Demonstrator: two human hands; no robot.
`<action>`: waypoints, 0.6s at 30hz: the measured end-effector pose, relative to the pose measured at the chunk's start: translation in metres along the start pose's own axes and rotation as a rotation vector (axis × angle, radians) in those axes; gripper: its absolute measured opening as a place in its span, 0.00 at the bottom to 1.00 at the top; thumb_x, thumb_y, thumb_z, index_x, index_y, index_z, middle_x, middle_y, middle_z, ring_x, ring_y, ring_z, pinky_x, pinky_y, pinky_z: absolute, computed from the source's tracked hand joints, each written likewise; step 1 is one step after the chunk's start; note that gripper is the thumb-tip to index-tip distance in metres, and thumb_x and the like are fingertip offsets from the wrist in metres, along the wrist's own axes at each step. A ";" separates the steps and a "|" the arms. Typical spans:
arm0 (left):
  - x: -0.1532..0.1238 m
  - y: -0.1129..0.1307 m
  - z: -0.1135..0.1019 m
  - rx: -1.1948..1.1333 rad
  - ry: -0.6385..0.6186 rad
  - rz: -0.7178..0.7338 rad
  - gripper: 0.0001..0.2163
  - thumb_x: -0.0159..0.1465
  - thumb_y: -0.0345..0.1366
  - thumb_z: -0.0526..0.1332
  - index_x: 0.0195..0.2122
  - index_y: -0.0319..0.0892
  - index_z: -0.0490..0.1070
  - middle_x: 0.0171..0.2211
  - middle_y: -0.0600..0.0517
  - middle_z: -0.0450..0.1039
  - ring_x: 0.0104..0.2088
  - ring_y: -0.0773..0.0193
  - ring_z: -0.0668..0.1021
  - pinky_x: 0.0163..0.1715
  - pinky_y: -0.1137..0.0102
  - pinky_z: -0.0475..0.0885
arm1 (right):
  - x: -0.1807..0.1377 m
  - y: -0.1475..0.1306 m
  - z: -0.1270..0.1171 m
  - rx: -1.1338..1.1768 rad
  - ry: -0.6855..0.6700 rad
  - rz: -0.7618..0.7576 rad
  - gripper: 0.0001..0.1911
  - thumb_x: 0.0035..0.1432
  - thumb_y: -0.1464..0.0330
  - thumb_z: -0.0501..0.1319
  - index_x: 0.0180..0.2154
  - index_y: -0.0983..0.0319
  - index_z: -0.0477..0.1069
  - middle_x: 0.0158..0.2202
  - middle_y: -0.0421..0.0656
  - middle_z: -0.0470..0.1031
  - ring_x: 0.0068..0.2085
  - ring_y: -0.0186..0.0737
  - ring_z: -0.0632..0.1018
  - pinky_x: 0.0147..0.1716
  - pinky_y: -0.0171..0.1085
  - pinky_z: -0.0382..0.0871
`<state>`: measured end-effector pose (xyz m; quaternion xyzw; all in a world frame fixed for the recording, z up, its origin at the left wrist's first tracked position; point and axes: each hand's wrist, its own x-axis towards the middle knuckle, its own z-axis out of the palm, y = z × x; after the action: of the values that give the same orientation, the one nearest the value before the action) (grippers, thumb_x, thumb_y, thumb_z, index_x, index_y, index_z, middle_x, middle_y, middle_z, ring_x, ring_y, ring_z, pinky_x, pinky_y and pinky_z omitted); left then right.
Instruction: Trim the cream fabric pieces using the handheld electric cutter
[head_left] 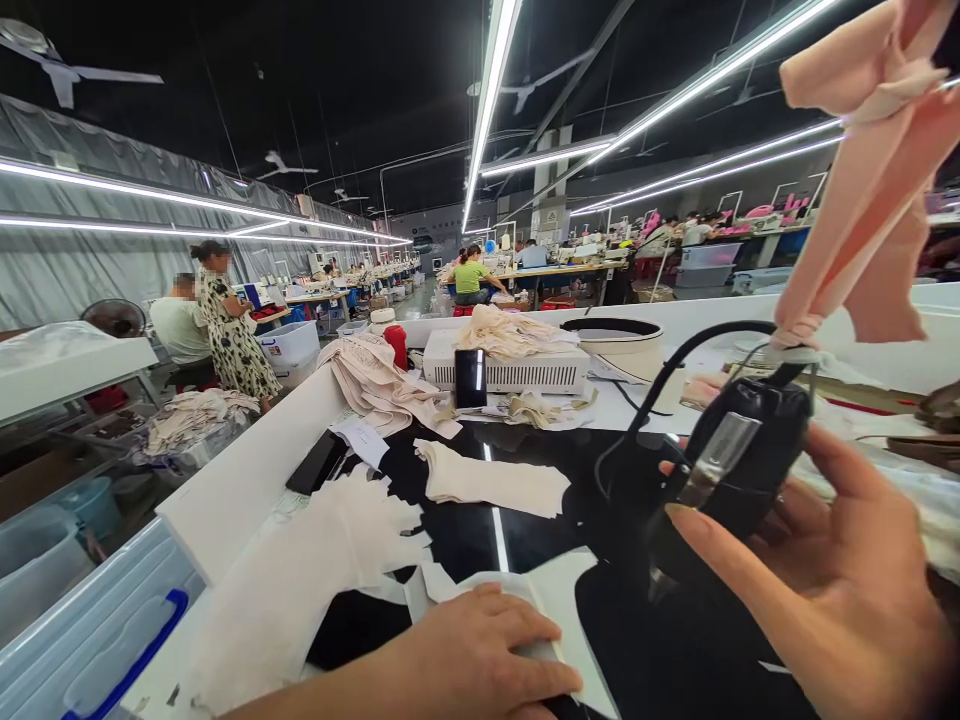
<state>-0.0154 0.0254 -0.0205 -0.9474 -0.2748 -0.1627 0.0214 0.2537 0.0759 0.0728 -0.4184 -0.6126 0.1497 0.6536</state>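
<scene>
My right hand [862,570] is curled around a black tool [757,480], thumb on the near side by its shiny metal plate [724,455] and the fingers wrapped behind, so the grip is closed on its body. The tool is on the right side of the black tabletop [525,540], tipped a little; I cannot tell whether its lower end touches the surface. A knotted peach cloth [847,220] hangs down to its top, and a black cord [679,358] arches away to the left. My left hand [480,645] lies palm down, fingers loosely spread and nothing clasped, flat over some white pieces [574,610]; I cannot tell if they are paper or cloth. Just beyond it lies a folded stack of cream strips [491,480], and to its left a long white bundle [322,560] with ragged ends. Farther back, a phone [470,378] leans upright against a white vented box [540,372] that has a heap of cream cloth [510,330] on top. A round bin [622,355] is just right of the box, and a red bottle [395,345] is on its left. Well away, a person in a green top [471,278] sits at a table.
</scene>
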 end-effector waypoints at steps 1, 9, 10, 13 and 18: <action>-0.001 0.001 -0.003 -0.018 -0.005 -0.005 0.17 0.83 0.51 0.65 0.62 0.46 0.81 0.66 0.42 0.82 0.63 0.52 0.84 0.70 0.58 0.77 | 0.001 -0.007 0.005 0.054 0.031 0.079 0.48 0.62 0.46 0.78 0.76 0.42 0.61 0.61 0.55 0.84 0.56 0.65 0.89 0.58 0.65 0.85; -0.012 0.012 -0.023 -0.156 0.006 -0.071 0.11 0.80 0.40 0.71 0.61 0.46 0.81 0.62 0.43 0.84 0.62 0.52 0.86 0.74 0.50 0.75 | 0.005 -0.042 0.012 0.061 -0.069 0.209 0.26 0.56 0.47 0.77 0.47 0.54 0.74 0.44 0.44 0.85 0.42 0.51 0.85 0.47 0.51 0.82; -0.013 0.012 -0.026 -0.167 0.015 -0.067 0.10 0.81 0.38 0.70 0.60 0.46 0.81 0.61 0.44 0.84 0.62 0.52 0.86 0.74 0.51 0.75 | 0.003 -0.043 0.012 0.086 -0.092 0.200 0.25 0.57 0.48 0.77 0.46 0.53 0.73 0.43 0.42 0.85 0.40 0.49 0.84 0.45 0.49 0.81; -0.009 0.014 -0.033 -0.189 0.048 -0.038 0.06 0.81 0.34 0.69 0.57 0.44 0.81 0.56 0.45 0.85 0.59 0.55 0.86 0.71 0.56 0.77 | -0.008 -0.045 0.011 0.187 -0.121 0.170 0.24 0.60 0.50 0.78 0.46 0.52 0.69 0.39 0.38 0.83 0.34 0.42 0.82 0.38 0.43 0.80; 0.005 0.020 -0.033 -0.183 0.016 0.000 0.03 0.80 0.34 0.71 0.49 0.42 0.79 0.48 0.47 0.84 0.51 0.56 0.86 0.58 0.64 0.82 | -0.033 -0.047 0.009 0.391 -0.185 0.220 0.28 0.62 0.45 0.78 0.46 0.53 0.67 0.34 0.34 0.80 0.27 0.37 0.79 0.28 0.38 0.77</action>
<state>-0.0103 0.0068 0.0134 -0.9440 -0.2588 -0.1946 -0.0631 0.2234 0.0277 0.0838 -0.3325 -0.5801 0.3735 0.6430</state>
